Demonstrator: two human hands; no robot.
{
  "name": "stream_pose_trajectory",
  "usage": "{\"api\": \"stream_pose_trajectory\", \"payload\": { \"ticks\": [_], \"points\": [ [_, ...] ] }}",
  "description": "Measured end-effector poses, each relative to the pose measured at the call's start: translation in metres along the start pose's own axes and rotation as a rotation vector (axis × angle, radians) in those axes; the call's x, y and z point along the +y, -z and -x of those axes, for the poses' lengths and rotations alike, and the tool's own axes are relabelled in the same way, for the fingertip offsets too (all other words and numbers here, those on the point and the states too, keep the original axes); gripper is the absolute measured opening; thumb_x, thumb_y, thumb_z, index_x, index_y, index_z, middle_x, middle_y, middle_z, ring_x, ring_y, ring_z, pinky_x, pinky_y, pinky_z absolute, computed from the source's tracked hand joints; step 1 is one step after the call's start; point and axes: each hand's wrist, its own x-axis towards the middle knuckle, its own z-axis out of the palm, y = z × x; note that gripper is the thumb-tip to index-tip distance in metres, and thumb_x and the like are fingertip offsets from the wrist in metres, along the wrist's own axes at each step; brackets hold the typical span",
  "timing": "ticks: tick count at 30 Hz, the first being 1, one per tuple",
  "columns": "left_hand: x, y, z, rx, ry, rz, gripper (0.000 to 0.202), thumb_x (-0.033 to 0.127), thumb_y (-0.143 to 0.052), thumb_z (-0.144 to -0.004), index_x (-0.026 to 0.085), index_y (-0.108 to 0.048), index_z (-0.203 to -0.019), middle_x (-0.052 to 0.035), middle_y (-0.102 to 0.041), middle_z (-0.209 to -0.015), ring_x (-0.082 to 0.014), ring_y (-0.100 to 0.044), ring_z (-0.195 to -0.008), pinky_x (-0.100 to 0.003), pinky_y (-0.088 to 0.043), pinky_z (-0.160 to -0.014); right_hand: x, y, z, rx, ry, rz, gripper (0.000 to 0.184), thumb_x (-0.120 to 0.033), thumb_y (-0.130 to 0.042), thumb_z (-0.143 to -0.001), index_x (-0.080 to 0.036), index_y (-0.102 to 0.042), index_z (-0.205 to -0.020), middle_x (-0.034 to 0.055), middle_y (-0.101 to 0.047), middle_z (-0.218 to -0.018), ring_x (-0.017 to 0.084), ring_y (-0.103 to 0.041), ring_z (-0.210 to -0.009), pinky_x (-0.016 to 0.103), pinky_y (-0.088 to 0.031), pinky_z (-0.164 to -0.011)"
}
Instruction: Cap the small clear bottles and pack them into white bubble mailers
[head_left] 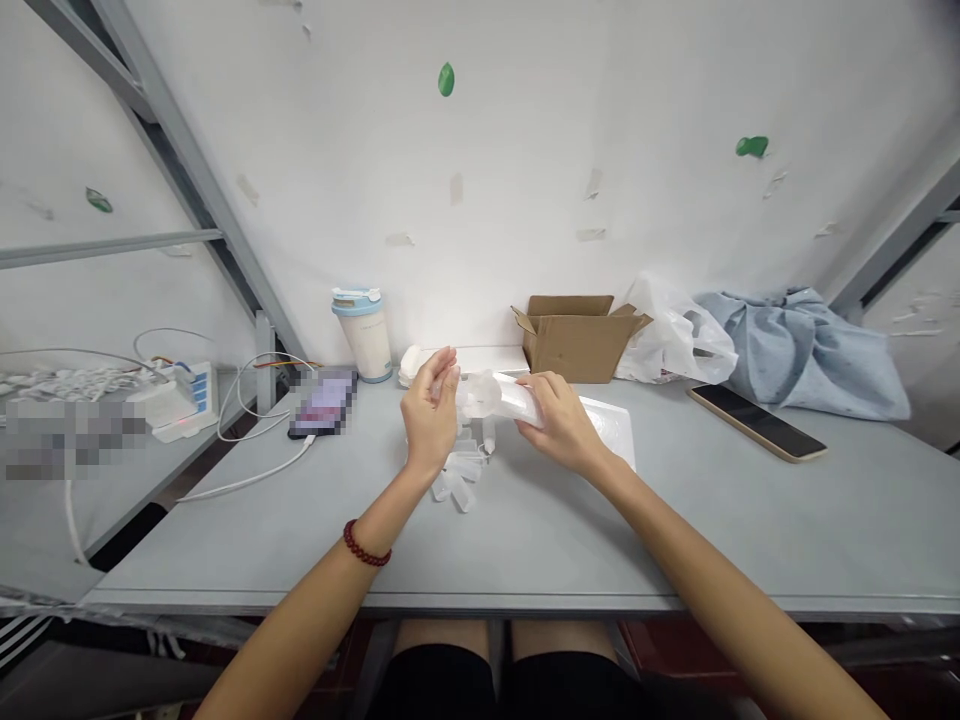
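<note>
My left hand (429, 410) is raised over the grey table (300, 530), fingers curled round the end of a clear plastic bag (487, 395). My right hand (559, 425) grips the white item (517, 400) that sits in the bag's other end. Several small clear plastic tubes (459, 478) lie on the table just below my hands. A white tray (619, 425) lies under my right hand. A red bead bracelet (366, 547) is on my left wrist.
A blue-lidded cup (364, 335), an open cardboard box (577, 335), a white plastic bag (675, 340) and blue cloth (810, 350) stand along the back wall. A phone (757, 422) lies right; another phone (324, 402) on a cable lies left, near a power strip (176, 400).
</note>
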Motion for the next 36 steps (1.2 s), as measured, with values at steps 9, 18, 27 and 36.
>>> {"api": "stream_pose_trajectory", "payload": {
  "ticks": [9, 18, 27, 36],
  "points": [
    [0.004, -0.005, 0.014, -0.379, 0.035, -0.200, 0.051, 0.041, -0.039, -0.091, 0.026, -0.030, -0.140, -0.0046, -0.023, -0.150, -0.0201, -0.014, -0.139, -0.041, -0.010, -0.113, -0.003, -0.002, 0.000, 0.008, 0.030, 0.003, 0.040, -0.016, -0.054, -0.071, -0.019, -0.047, -0.110, 0.0110, -0.055, -0.107, 0.027, -0.049, -0.095, 0.038, -0.040, -0.077],
    [0.006, 0.002, 0.003, -0.206, -0.074, -0.371, 0.024, 0.032, -0.058, -0.080, 0.019, -0.060, -0.100, -0.0093, -0.056, -0.118, -0.0265, -0.043, -0.119, -0.043, -0.029, -0.103, 0.005, 0.003, -0.003, 0.046, -0.048, 0.040, 0.041, -0.019, -0.052, -0.072, -0.019, -0.046, -0.112, 0.0122, -0.053, -0.108, 0.030, -0.047, -0.099, 0.040, -0.038, -0.077],
    [0.001, -0.004, 0.008, -0.394, -0.143, -0.431, 0.019, 0.031, -0.053, -0.083, 0.021, -0.066, -0.073, -0.0066, -0.063, -0.102, -0.0278, -0.043, -0.116, -0.044, -0.031, -0.100, 0.010, 0.000, -0.002, 0.031, -0.056, 0.047, 0.039, -0.019, -0.051, -0.073, -0.020, -0.046, -0.112, 0.0114, -0.053, -0.104, 0.029, -0.047, -0.097, 0.040, -0.038, -0.076],
    [-0.004, 0.003, 0.000, -0.334, -0.112, -0.462, 0.020, 0.027, -0.051, -0.082, 0.023, -0.068, -0.072, -0.0044, -0.066, -0.101, -0.0266, -0.045, -0.112, -0.043, -0.034, -0.098, 0.009, 0.001, -0.002, 0.029, -0.066, 0.054, 0.040, -0.019, -0.051, -0.073, -0.020, -0.046, -0.113, 0.0117, -0.053, -0.105, 0.029, -0.047, -0.098, 0.040, -0.037, -0.076]
  ]
}}
